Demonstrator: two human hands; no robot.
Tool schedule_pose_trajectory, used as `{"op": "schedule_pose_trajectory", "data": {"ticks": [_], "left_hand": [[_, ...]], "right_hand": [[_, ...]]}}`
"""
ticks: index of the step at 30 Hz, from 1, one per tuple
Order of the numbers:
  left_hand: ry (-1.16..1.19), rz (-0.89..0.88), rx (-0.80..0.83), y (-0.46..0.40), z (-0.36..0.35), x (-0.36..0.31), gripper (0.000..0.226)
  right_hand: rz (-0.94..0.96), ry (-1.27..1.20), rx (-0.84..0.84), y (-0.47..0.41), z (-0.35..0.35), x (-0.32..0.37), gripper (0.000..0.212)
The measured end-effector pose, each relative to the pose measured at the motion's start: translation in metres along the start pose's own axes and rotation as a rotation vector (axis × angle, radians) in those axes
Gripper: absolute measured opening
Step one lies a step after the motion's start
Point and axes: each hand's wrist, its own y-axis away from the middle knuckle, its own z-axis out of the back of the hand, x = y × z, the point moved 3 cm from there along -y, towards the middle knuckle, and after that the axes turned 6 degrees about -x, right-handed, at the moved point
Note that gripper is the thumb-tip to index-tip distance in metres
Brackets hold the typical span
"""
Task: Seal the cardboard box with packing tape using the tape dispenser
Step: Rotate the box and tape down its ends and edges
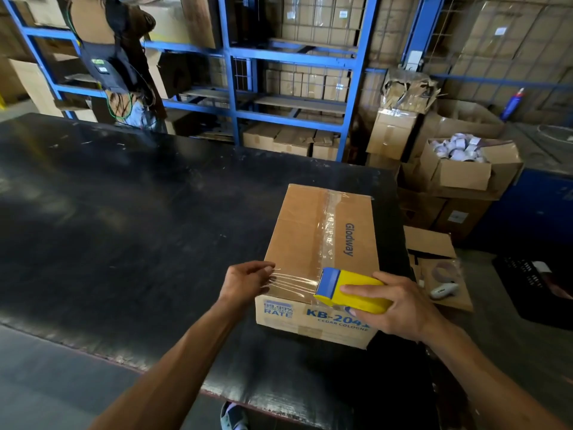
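A brown cardboard box [297,237] printed "Glodway" lies on the black table [124,212], its flaps closed and a strip of clear tape [329,225] running along the top seam. My right hand [400,308] grips a yellow and blue tape dispenser [347,290] at the box's near top edge. A stretch of clear tape [294,283] runs from the dispenser leftward across that near edge. My left hand [245,282] pinches the free end of this tape at the box's near left corner.
Blue metal shelving [232,88] with cartons stands behind the table. To the right are stacked cartons, an open carton of tape rolls [459,150], and a low carton with a white handheld device [443,290]. The table's near edge [186,380] is close to me.
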Motion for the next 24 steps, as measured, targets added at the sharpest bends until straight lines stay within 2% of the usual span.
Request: {"op": "schedule_pose_trajectory", "data": {"ticks": [3,8,18,20,22,23,24], "left_hand": [[-0.015,-0.068,-0.095,0.004,0.004,0.031,0.01],[-0.109,-0.042,-0.202,-0.003,0.013,0.06,0.013],[-0.043,-0.007,-0.199,-0.016,0.015,0.08,0.027],[-0.051,-0.005,-0.179,-0.02,0.017,0.077,0.049],[-0.073,0.025,-0.144,-0.028,0.025,0.074,0.09],[-0.092,0.046,-0.123,-0.032,0.03,0.072,0.101],[-0.123,0.057,-0.097,-0.036,0.037,0.072,0.103]], "right_hand": [[-0.009,0.134,0.079,-0.001,-0.015,0.003,0.048],[-0.025,0.271,0.16,-0.007,-0.039,0.015,0.048],[-0.048,0.457,0.276,-0.028,-0.049,0.028,0.044],[-0.059,0.466,0.292,-0.032,-0.05,0.03,0.044],[-0.07,0.469,0.296,-0.034,-0.05,0.032,0.044],[-0.078,0.468,0.295,-0.035,-0.05,0.033,0.043],[-0.085,0.464,0.295,-0.037,-0.049,0.033,0.043]]}}
